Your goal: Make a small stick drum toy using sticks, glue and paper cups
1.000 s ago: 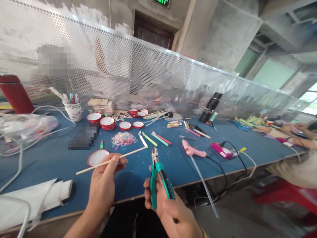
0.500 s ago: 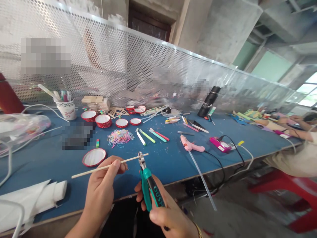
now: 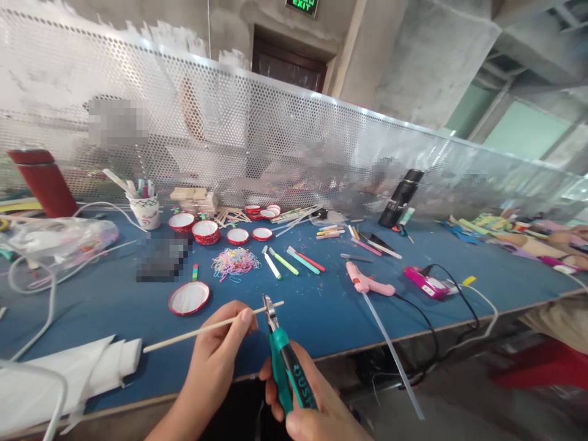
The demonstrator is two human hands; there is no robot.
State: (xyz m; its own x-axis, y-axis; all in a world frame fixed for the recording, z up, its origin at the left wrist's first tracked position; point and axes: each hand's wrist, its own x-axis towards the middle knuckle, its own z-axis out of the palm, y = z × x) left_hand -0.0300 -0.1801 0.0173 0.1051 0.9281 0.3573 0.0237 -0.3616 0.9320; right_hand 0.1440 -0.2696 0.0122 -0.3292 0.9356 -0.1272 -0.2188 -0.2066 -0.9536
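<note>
My left hand (image 3: 225, 337) pinches a thin wooden stick (image 3: 184, 336) between thumb and fingers; the stick slants up to the right. My right hand (image 3: 312, 392) is closed round the green-and-black handles of a pair of cutting pliers (image 3: 281, 352). The jaws of the pliers are around the stick near its right end, a short way beyond my left fingertips. Beyond my left hand lies a red-rimmed round lid (image 3: 189, 298) with a small coloured strip at its top edge. A pile of colourful paper clips (image 3: 236, 262) and several markers (image 3: 283, 261) are farther back.
A pink glue gun (image 3: 367, 283) with a long clear glue stick lies at right, beside a magenta box (image 3: 427, 283) with cables. At left are a white roll (image 3: 105, 367) and a dark phone-like slab (image 3: 163, 257). Red-rimmed lids (image 3: 206, 232), a paper cup (image 3: 144, 211) and bottles stand behind.
The camera view has shifted, so the table and things appear farther right and slightly lower. My left fingers now sit closer to the plier jaws along the stick.
</note>
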